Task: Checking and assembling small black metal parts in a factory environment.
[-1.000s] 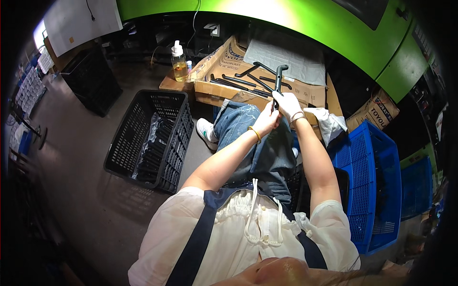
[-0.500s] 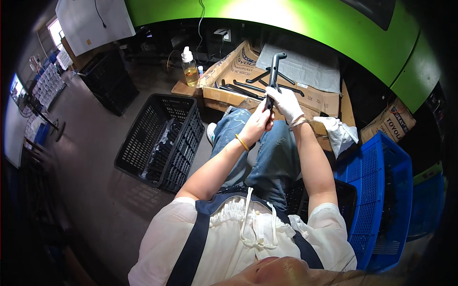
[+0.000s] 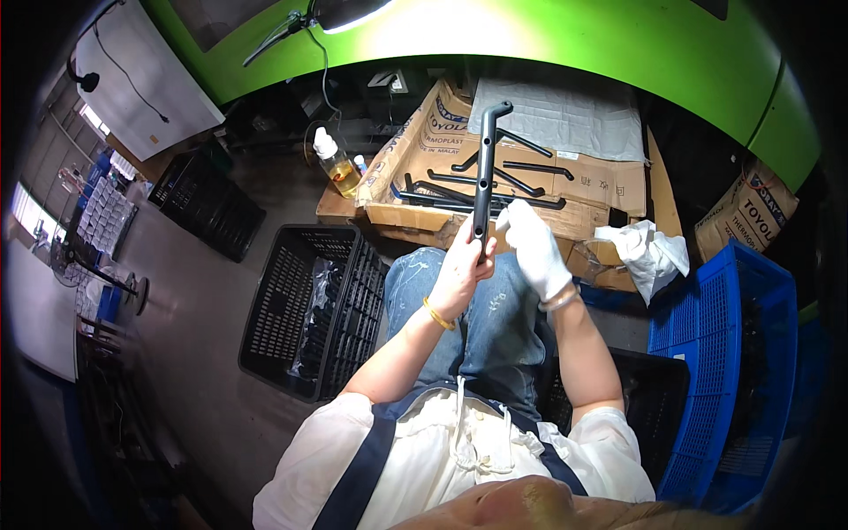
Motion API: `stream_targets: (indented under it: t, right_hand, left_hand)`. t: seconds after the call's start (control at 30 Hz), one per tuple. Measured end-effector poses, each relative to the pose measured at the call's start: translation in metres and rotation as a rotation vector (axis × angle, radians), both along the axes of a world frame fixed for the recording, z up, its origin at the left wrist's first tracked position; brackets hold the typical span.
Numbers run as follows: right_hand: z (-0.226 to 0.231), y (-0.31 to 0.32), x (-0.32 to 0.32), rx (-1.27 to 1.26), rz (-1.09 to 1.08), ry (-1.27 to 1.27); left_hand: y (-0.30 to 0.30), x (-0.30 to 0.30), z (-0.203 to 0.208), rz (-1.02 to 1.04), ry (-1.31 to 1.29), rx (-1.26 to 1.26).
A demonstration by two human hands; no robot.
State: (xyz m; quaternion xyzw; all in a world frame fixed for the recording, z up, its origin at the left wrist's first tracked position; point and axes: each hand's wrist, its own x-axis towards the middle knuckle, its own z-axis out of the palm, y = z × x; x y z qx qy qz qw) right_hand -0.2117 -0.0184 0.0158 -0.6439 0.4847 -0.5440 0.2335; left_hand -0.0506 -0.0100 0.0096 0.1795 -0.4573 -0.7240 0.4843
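My left hand (image 3: 461,274), bare with a yellow bangle, is closed round the lower end of a long black plastic handle bar (image 3: 485,172). The bar stands nearly upright in the view, has several holes along it and bends right at its top. To its right, my right hand (image 3: 537,252) wears a white glove and is apart from the bar. Its fingers are curled together; whether they hold anything small is hidden. Beyond the hands, several similar black bars (image 3: 539,168) lie in a cut-open cardboard box (image 3: 411,215).
A black crate (image 3: 250,340) with dark bagged parts stands on the floor at left. Blue baskets (image 3: 698,353) are at right, near a crumpled white cloth (image 3: 649,252). A spray bottle (image 3: 340,172) stands left of the box. The green machine (image 3: 530,44) overhangs the back.
My right hand has come off the bar and moved down to its right. My left hand still holds the bar, now slightly further left in view. The view has shifted.
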Motion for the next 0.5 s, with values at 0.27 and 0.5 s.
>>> stream_targets:
  t: [0.27,0.5]
  right_hand:
    - [0.065,0.036,0.027,0.168,0.015,0.210]
    - [0.085,0.021,0.030,0.005,0.038,0.495]
  left_hand:
    - [-0.013,0.018,0.028,-0.032,0.048,0.086]
    - [-0.028,0.030,0.037,-0.100,0.032,0.013]
